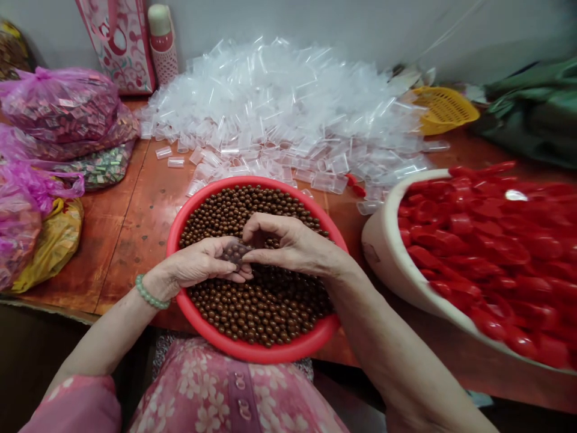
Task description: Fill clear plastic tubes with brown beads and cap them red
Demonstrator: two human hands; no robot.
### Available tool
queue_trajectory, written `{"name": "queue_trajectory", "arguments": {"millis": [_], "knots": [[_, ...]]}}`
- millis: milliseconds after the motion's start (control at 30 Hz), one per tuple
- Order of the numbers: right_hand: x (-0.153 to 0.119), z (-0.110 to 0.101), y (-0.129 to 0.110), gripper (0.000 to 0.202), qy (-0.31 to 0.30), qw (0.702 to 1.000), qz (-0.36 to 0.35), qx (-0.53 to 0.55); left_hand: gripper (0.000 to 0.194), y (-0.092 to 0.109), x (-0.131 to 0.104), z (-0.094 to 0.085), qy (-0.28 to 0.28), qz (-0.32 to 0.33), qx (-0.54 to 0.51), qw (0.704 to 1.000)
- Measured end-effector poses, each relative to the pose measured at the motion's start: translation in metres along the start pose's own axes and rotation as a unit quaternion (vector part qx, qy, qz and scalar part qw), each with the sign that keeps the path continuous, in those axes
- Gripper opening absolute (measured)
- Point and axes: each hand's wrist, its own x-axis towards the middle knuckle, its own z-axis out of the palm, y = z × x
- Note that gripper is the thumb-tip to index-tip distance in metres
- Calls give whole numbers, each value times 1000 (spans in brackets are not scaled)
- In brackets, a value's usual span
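Note:
A round red basin full of small glossy brown balls stands at the table's front edge. Over it, my left hand, with a green bead bracelet at the wrist, is closed round a small clear container with brown balls showing inside. My right hand comes from the right, its thumb and forefinger bent towards the container's open-looking end. Whether those fingertips pinch a ball or the container's rim is too small to tell.
Behind the basin lies a big heap of clear plastic tubes. A white tub of red plastic parts stands right, a yellow basket behind it. Filled purple bags, a yellow bag and a bottle are left.

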Motion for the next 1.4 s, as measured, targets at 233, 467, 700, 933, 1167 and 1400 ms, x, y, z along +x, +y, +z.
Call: {"name": "queue_trajectory", "arguments": {"millis": [233,467,700,933,1167,1400], "knots": [[4,3,-3,15,-21,999,23,22,35,2,1,0,14,11,5,1000],[1,4,-1,19,4,998,37,55,31,5,1,3,10,7,9,1000],[-1,5,-4,16,2,999,24,43,31,4,2,1,-1,1,-4,1000],[-15,3,-14,37,62,996,-58,-6,40,9,-3,3,34,61,-24,997],[-92,-29,-29,27,256,955,44,-145,32,23,-2,15,150,93,4,984],[-177,-87,13,12,382,809,297,-334,18,26,-5,33,193,114,88,971]]}}
